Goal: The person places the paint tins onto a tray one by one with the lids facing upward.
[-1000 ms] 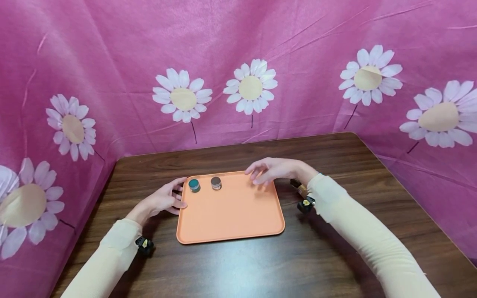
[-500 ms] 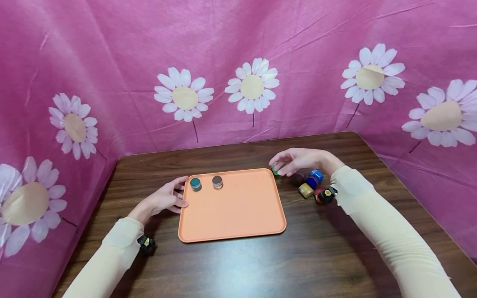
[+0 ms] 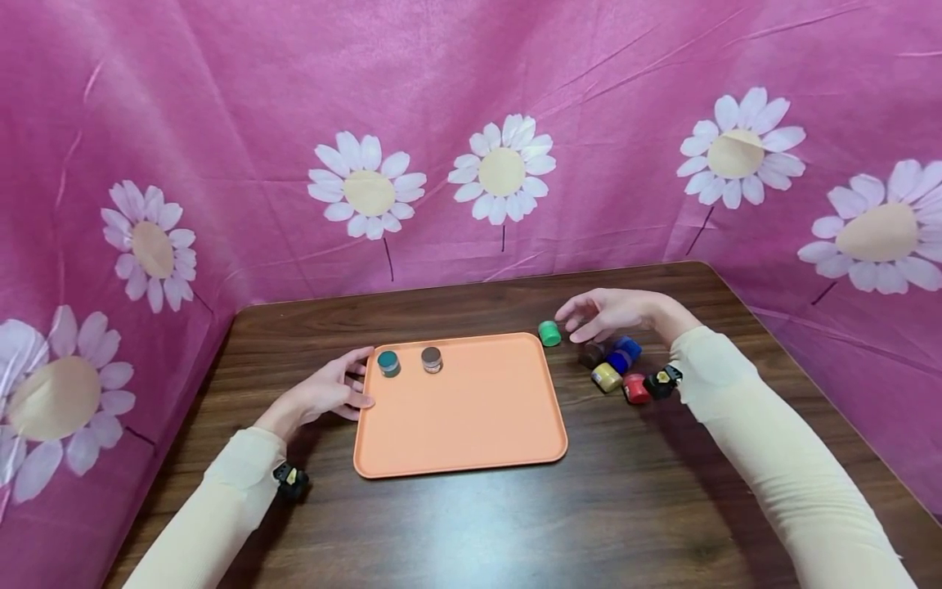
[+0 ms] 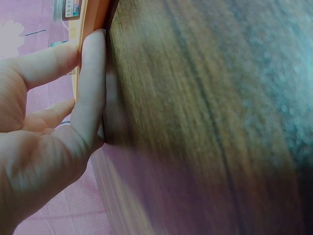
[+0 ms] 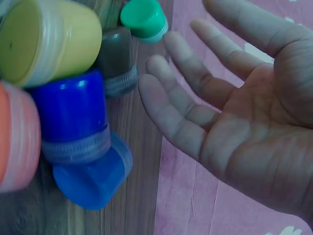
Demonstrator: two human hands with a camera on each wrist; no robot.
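Observation:
In the head view my left hand [image 3: 334, 391] rests at the left edge of an orange tray [image 3: 464, 425], thumb and fingertips touching the rim; in the left wrist view the thumb [image 4: 92, 81] lies along the tray's side. On the tray's far left stand two small paint jars, one teal-topped [image 3: 388, 361] and one brown-topped [image 3: 432, 358]. My right hand [image 3: 611, 312] hovers with loosely bent fingers and holds nothing, just right of a green paint jar [image 3: 549, 333]. Below it lie a dark brown jar [image 3: 591, 354], two blue jars [image 5: 73, 107], a yellow jar [image 3: 607, 377] and a red jar [image 3: 636, 388].
All this is on a dark wood-grain table [image 3: 471, 523]. A pink cloth [image 3: 243, 98] printed with white daisies surrounds its back and sides. The green jar is close to the tray's far right corner.
My right hand has moved right from over the tray's far right corner, past the green jar, which now shows fully. The jar cluster has come into view. My left hand stays at the tray.

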